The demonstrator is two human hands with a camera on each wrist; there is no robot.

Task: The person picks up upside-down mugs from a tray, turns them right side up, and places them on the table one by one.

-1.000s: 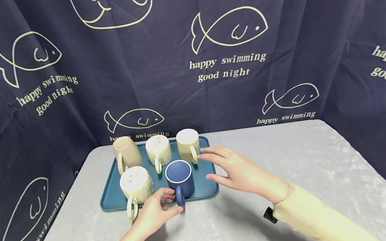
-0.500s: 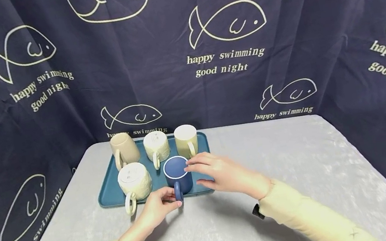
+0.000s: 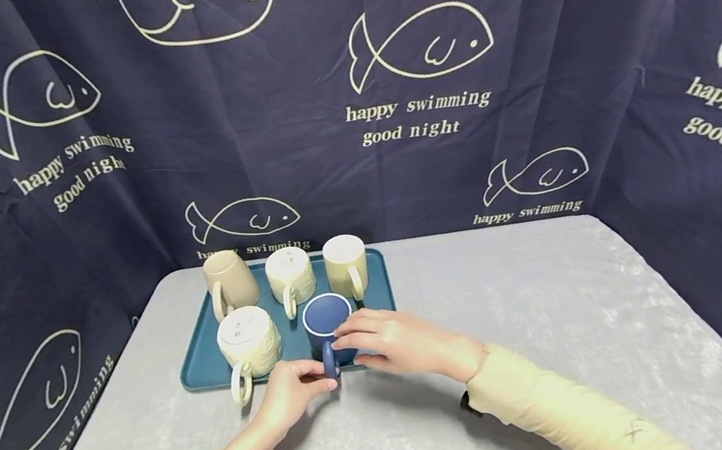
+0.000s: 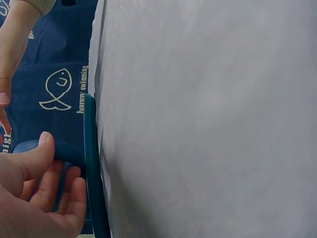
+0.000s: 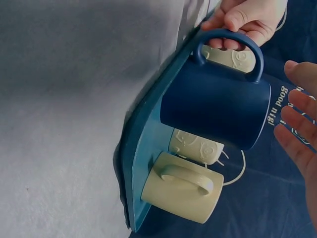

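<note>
A dark blue mug (image 3: pixel 327 314) stands upside down at the front right of the blue tray (image 3: pixel 196 374), its handle toward me. My left hand (image 3: pixel 291 392) pinches that handle (image 5: pixel 233 34) between thumb and fingers. Beside the mug's right side is my right hand (image 3: pixel 400 343), fingers spread and fairly straight, overlapping the mug in the head view. In the right wrist view, the fingers (image 5: pixel 297 121) of this hand show apart from the mug's base. To the left of the blue mug, a cream embossed mug (image 3: pixel 249 343) sits upside down.
Along the tray's back row stand a beige mug (image 3: pixel 231 279), a cream embossed mug (image 3: pixel 289 274) and a pale yellow mug (image 3: pixel 344 265), handles facing front. The tray lies on a grey cloth-covered table (image 3: pixel 518 295), with a navy fish-print curtain (image 3: pixel 439 182) behind it.
My right hand has moved left and slightly down, from beside the yellow mug to the blue mug. My left hand's fingers and thumb have closed on the blue mug's handle.
</note>
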